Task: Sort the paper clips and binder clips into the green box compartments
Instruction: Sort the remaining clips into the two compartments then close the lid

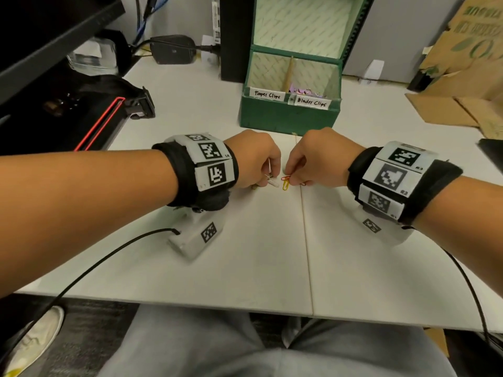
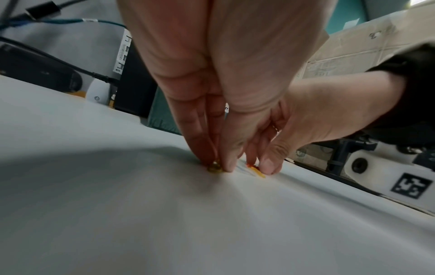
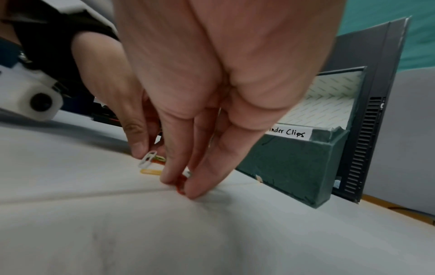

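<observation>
**Paper clips left to gather, binder clips already boxed**

Paper clips lie in a small cluster on the white worktop [image 1: 245, 254], just in front of the green box [image 1: 288, 115]. The left hand [image 1: 253, 159] pinches a white paper clip [image 3: 148, 158] at the worktop, fingers curled down around it; a greenish clip [image 2: 214, 168] sits under its fingertips. The right hand [image 1: 318, 159] pinches a red paper clip [image 3: 181, 184] between thumb and forefinger, right on the worktop seam. A yellow paper clip [image 1: 285, 184] lies loose between the two hands.

By my reading the task is well along: shiny binder clips [image 1: 299, 91] already fill the compartment labelled "Binder Clips", and none show on the worktop. How much the "Paper Clips" compartment holds cannot be seen from here. A handful of paper clips remains to go in.

Room is easy: the box stands open-topped straight ahead, near the hands, with bare worktop between. Its front wall and the centre divider are the edges to clear; the trailing wrist cable [image 1: 95, 262] should stay behind.
</observation>
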Available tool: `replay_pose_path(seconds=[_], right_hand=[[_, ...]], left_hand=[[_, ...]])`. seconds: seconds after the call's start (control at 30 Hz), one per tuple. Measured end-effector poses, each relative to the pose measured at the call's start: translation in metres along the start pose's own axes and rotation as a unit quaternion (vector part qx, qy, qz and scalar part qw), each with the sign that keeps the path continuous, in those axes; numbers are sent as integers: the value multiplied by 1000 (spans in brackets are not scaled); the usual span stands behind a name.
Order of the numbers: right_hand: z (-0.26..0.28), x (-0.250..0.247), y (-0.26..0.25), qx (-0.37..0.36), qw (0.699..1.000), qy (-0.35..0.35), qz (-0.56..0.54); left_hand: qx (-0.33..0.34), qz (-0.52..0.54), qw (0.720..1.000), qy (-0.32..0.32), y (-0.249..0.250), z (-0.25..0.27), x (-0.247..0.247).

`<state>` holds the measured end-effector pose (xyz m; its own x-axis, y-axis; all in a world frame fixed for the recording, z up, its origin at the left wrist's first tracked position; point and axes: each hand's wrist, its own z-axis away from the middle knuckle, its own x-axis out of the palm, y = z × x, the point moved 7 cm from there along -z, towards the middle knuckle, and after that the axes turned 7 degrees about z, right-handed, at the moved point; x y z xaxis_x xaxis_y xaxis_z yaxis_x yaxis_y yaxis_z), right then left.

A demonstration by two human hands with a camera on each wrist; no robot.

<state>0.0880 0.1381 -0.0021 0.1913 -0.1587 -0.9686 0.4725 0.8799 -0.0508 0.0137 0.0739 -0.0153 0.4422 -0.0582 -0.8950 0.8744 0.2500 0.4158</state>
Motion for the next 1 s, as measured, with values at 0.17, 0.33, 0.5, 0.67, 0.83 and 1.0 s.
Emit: replay_pose_path(seconds=[0.17, 0.33, 0.5, 0.67, 0.83, 1.0], right_hand=[[5, -2, -5, -19, 998, -20, 49], [6, 5, -15, -28, 998, -7, 48], [7, 4, -17, -34, 999, 25, 20], [8, 3, -17, -25, 999, 24, 1], [7, 0, -15, -4, 1000, 12, -19], [7, 2, -15, 3, 1000, 7, -23]], left_hand=[[-7, 3, 1000, 0, 0, 2, -3], [-58, -52, 997, 7, -5, 2, -2], [-47, -57, 997, 10, 2, -4, 1], [-32, -47, 998, 5, 9, -4, 0], [-36, -28, 999, -10, 7, -6, -1], [-41, -58, 997, 10, 6, -6, 0]])
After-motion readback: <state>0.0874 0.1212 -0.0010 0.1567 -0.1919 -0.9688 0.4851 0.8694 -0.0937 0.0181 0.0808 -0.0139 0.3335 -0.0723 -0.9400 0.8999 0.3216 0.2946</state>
